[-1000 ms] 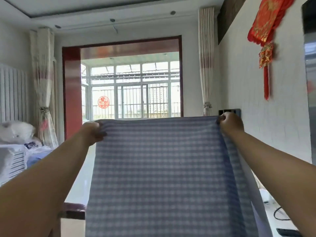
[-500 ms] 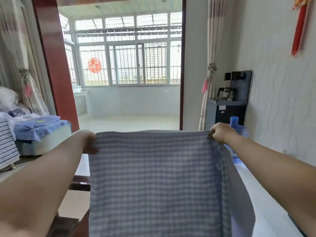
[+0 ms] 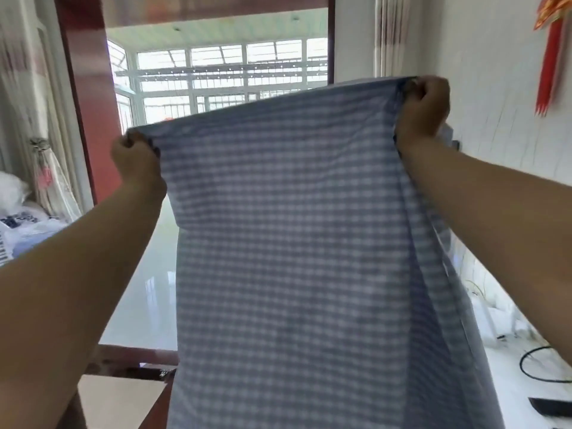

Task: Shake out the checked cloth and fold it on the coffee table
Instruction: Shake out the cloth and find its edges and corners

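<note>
Between raised hands, checked cloth [image 3: 294, 243] before red doorframe [image 3: 83, 97], windows [image 3: 216, 78].

The checked cloth [image 3: 294, 243] runs off the bottom edge, hiding the room behind.

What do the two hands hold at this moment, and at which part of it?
Both hold the checked cloth by its top edge: the left hand grips the upper left corner, the right hand the upper right corner, higher up. The cloth hangs down between them.
</note>
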